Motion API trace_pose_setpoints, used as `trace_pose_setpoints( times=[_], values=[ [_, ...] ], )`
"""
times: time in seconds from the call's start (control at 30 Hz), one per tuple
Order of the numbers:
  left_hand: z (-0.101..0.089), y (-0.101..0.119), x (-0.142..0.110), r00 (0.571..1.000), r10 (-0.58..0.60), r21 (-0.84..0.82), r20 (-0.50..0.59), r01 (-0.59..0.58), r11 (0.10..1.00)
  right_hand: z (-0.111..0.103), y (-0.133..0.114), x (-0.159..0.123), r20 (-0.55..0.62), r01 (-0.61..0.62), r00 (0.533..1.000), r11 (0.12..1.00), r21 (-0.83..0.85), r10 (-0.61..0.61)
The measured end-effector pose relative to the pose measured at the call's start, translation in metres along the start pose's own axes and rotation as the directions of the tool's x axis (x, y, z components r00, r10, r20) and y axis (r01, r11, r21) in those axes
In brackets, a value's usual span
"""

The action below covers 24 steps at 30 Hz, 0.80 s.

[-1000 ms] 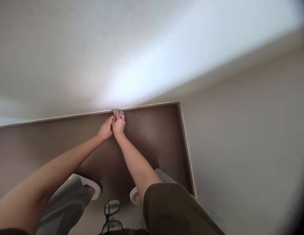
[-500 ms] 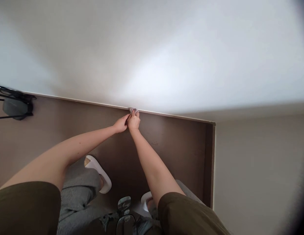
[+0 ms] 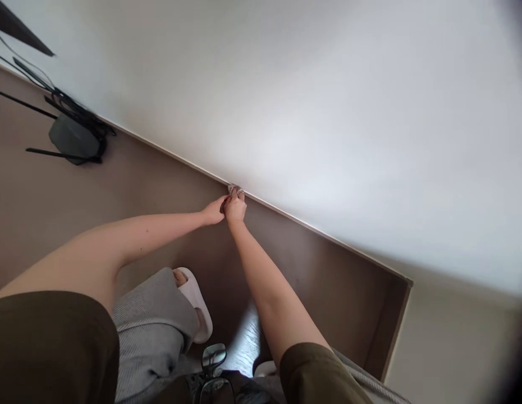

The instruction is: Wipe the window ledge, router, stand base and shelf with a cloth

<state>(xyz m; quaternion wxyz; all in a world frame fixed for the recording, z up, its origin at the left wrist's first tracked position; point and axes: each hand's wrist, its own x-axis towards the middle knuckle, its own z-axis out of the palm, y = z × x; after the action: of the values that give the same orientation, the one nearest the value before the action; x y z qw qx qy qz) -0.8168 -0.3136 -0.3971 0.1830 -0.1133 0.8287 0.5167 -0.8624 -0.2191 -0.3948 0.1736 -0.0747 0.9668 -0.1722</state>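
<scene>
Low at the foot of the white wall, my right hand (image 3: 236, 207) is closed with its fingers pressing a small crumpled pale cloth (image 3: 232, 188) against the thin baseboard (image 3: 282, 210). Most of the cloth is hidden under those fingers. Right beside it, my left hand (image 3: 214, 211) is closed in a pinch, thumb side against the right hand. A small dark bit shows between the two hands; I cannot make out what it is.
A dark grey router (image 3: 76, 139) with black antennas and tangled cables stands on the brown floor (image 3: 130, 185) by the wall at left. At right the baseboard turns a corner (image 3: 409, 280). My feet in white slippers (image 3: 196, 300) are below; glasses (image 3: 214, 359) hang at my chest.
The view has turned, so the wall's base slopes more steeply and more of the router shows. Both hands stay together at the baseboard with the cloth.
</scene>
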Motion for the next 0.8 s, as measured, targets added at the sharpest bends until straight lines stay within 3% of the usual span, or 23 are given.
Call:
trace_pose_setpoints(
  times=[0.17,0.47,0.63,0.8],
  values=[
    [-0.034,-0.023,0.002,0.999,-0.019,-0.036,-0.045,0.018,0.999,0.011,-0.039,0.010,0.023,0.007,1.000,0.999,-0.048,-0.006],
    [-0.051,-0.033,-0.008,0.977,-0.077,-0.211,-0.199,0.034,0.977,-0.003,-0.077,0.018,0.112,0.098,0.990,0.990,-0.098,-0.087],
    [-0.061,-0.022,-0.014,0.982,-0.008,-0.260,-0.188,-0.041,0.965,-0.016,-0.076,0.013,0.066,0.056,0.997,0.992,-0.111,-0.049],
    [-0.056,-0.017,-0.020,0.972,-0.006,-0.330,-0.234,-0.074,0.941,-0.018,-0.072,0.013,0.031,0.144,0.989,0.988,-0.049,-0.142]
  ],
)
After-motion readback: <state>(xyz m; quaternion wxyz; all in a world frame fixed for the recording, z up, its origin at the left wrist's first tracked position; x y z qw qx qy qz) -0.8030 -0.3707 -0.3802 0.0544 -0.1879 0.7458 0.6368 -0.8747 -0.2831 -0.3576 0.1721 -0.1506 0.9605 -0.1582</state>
